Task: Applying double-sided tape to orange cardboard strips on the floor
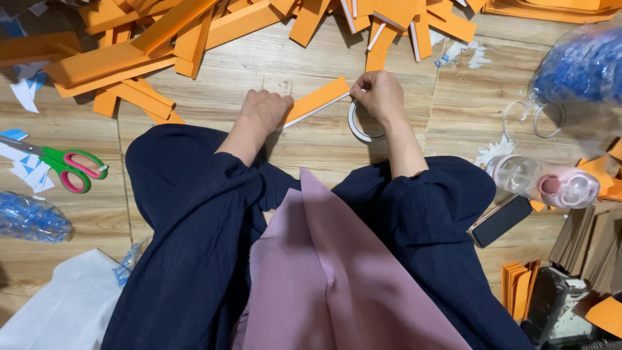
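1. A long flat orange card strip with a white edge (316,101) lies tilted on the wooden plank floor (311,146), just ahead of the person's knees, and both hands have hold of it.
2. The left hand (264,110) sits on the strip's lower left end, its grip curled closed over that end and pressing it to the floor.
3. The right hand (379,94) is at the strip's upper right end, its grip pinched closed on the white edge there.
4. A white ring-shaped roll of tape (360,124) lies on the floor just under the right hand, touching the strip's right end.
5. Beyond the strip, a loose heap of orange card strips (194,32) spreads across the floor.
6. Well to the left of the strip lie scissors with green and pink handles (68,165), among white and blue paper scraps (26,91).
7. Well to the right of the strip lie a clear bottle with a pink cap (544,181) on its side, and a dark phone (499,220) near it.
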